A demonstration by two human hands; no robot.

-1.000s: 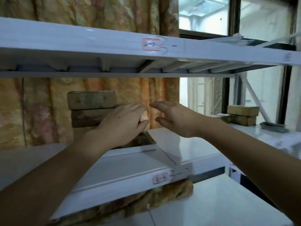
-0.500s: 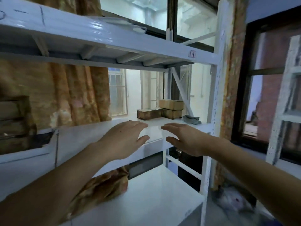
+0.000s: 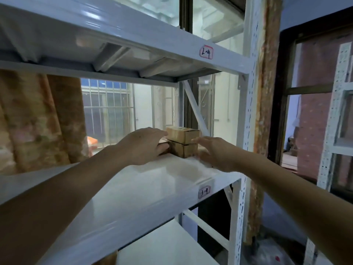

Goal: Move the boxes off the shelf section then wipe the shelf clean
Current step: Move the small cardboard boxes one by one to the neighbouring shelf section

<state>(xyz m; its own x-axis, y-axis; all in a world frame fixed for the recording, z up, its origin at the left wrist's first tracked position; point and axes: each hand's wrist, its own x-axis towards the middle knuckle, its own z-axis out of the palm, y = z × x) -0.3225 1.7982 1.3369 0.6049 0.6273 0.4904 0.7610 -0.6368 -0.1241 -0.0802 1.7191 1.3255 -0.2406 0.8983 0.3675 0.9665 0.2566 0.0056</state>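
Note:
Two small brown cardboard boxes are stacked at the back of the white shelf [image 3: 156, 188] labelled 3-4: an upper box [image 3: 183, 135] on a lower box [image 3: 182, 150]. My left hand [image 3: 143, 145] reaches to the stack's left side, fingers extended, its fingertips at the boxes' left faces. My right hand [image 3: 214, 152] comes in from the right, fingers extended, just at the stack's right front corner. Neither hand visibly holds a box. Another box to the left of the stack is mostly hidden behind my left hand.
An upper shelf [image 3: 172, 46] labelled 2-4 hangs close overhead. A white perforated upright post [image 3: 248, 115] stands right of the boxes, with a diagonal brace [image 3: 194, 109] behind them. A patterned curtain [image 3: 38, 119] hangs at left. A lower shelf [image 3: 166, 247] lies below.
The view swung right from the left boxes to section 3-4 and moved closer. Both hands advanced from mid-air over the shelf front to either side of the small stack.

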